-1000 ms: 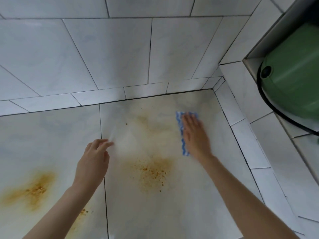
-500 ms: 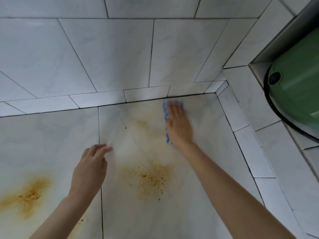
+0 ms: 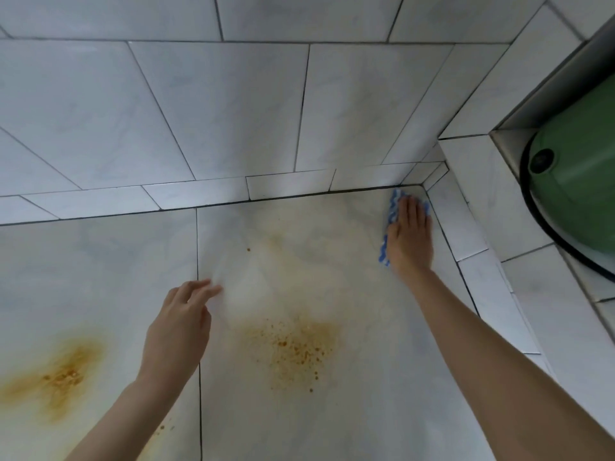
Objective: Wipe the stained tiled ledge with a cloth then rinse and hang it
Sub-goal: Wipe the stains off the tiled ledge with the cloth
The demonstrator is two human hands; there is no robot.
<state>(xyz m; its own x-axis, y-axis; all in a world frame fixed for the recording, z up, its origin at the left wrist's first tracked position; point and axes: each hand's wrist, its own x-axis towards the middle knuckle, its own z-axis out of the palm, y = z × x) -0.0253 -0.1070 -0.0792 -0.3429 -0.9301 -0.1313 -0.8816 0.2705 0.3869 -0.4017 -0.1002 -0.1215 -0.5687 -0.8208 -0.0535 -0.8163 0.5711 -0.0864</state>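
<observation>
At about 8 o'clock on the ledge (image 3: 100, 261) lies an orange-brown stain (image 3: 66, 371), untouched by the look of it. My left hand (image 3: 179, 324) is at 7 o'clock with its fingers loosely straight and nothing in it; I cannot tell whether the blurred tips touch the tile. At 6 o'clock is a second speckled stain (image 3: 296, 347), with a paler smear above it.

At 3 o'clock my right hand (image 3: 411, 234) lies flat, fingers straight and close together, pressing the cloth (image 3: 393, 207) down in the far right corner where the ledge meets the wall tiles. Only a wavy blue-and-white edge shows along the left of my palm and past the fingertips.

I judge the cloth to be thin, light and limp: it will bunch or slide out unless my palm keeps even weight on it, and on glazed tile it should glide easily. To lift it for rinsing I would pinch that free left edge, or gather it under curled fingers.

A green tub (image 3: 579, 201) sits at 2 o'clock beyond the corner.
</observation>
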